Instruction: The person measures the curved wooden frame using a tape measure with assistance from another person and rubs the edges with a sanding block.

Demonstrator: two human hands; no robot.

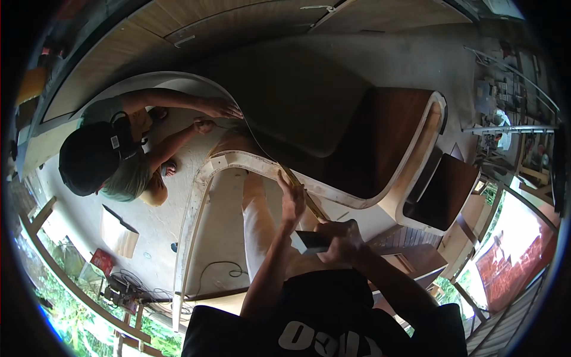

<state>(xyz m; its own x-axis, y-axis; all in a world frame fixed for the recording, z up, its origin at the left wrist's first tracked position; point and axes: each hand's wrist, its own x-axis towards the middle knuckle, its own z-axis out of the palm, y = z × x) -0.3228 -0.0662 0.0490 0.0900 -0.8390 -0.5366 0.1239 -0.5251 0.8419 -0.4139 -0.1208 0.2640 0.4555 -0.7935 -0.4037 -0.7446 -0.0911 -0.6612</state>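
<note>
A long thin strip, yellowish near me, runs in a wide curve from the far left to my hands. My left hand is closed at the strip, its fingertips right beside the pale curved edge of a panel. Gripped in my right hand is a grey rectangular block, close to the strip's near end. Farther along, a co-worker's outstretched hand lies at the same strip, and that person's other hand is below it.
A dark brown curved panel with a pale edge stands ahead and right. The co-worker, in a dark cap, crouches at left. A red box and a black cable lie on the floor. A metal ladder is at far right.
</note>
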